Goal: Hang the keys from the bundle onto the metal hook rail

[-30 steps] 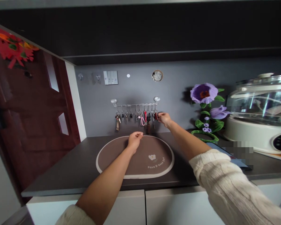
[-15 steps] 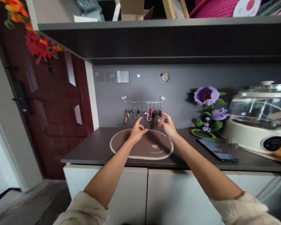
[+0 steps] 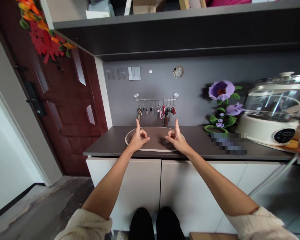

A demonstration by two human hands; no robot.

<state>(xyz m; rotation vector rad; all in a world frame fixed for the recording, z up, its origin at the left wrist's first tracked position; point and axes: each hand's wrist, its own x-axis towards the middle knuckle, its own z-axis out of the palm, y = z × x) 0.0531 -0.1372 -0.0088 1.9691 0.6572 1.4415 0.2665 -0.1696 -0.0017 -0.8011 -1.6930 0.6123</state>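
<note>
My left hand [image 3: 138, 137] is over the left part of an oval brown mat [image 3: 155, 131]. Its index finger points up, the thumb sticks out inward, the other fingers curl, and nothing is held. Mirroring it, my right hand [image 3: 177, 136] is above the mat's right side, index finger raised, also holding nothing. Behind them a clear rail [image 3: 156, 99] is fixed to the grey back panel, with several keys and key rings hanging from its hooks. Among these are a pink strap [image 3: 161, 114], a dark red fob [image 3: 173, 110] and a patterned key fob [image 3: 139, 115].
A dark shelf [image 3: 165, 33] overhangs the counter [image 3: 105, 143]. On the right stand purple artificial flowers [image 3: 222, 90], a white appliance with a clear lid [image 3: 267, 126], and a partly blurred phone [image 3: 227, 143]. A dark red door [image 3: 65, 110] is at left; white cabinet doors [image 3: 130, 186] are below.
My view has tilted down, bringing my legs into sight. Both hands have drawn back from the hanging keys, and my index fingers now point more upward.
</note>
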